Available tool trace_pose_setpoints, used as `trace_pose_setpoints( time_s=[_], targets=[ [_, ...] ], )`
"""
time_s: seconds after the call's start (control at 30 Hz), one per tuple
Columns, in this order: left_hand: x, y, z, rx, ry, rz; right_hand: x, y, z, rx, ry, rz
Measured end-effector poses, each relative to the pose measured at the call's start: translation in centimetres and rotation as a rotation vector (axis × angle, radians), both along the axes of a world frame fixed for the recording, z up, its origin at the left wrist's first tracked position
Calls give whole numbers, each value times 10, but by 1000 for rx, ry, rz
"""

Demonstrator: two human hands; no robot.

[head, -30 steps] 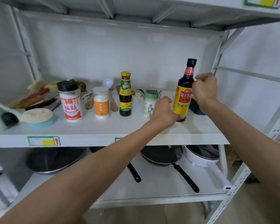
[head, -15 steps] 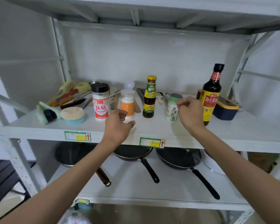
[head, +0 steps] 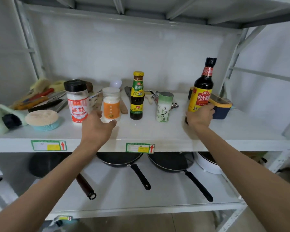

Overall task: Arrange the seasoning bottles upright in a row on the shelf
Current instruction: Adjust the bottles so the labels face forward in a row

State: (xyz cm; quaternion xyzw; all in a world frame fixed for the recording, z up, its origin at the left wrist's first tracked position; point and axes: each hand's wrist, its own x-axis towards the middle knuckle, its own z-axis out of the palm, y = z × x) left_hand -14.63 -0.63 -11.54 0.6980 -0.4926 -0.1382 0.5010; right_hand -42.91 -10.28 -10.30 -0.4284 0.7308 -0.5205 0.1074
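R hand (head: 200, 117) wrapped round base of tall soy bottle (head: 202, 91), upright at right end of row. L hand (head: 97, 129) half-open, fingers loose around small orange-label jar (head: 111, 104), grip unclear. All five bottles upright on shelf (head: 157, 131).

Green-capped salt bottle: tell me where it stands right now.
The green-capped salt bottle stands upright right of centre on the shelf, between the small dark sauce bottle and the tall soy sauce bottle gripped by the right hand.
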Motion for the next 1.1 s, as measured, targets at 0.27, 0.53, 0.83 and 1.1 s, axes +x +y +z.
trace_pose_setpoints(
  time_s=[0.27,0.53,0.83,1.1],
  targets=[
    [-2,-4,-13,66,-34,9,-35,2,-10,-34,134,34],
    [4,0,-17,77,-27,19,-72,-3,-10,-32,120,24],
    [14,3,-15,86,-4,16,-62,-1,-13,-18,131,-134],
    [11,-10,-6,80,-15,-6,48,24,-19,-33,154,311]
  ],
)
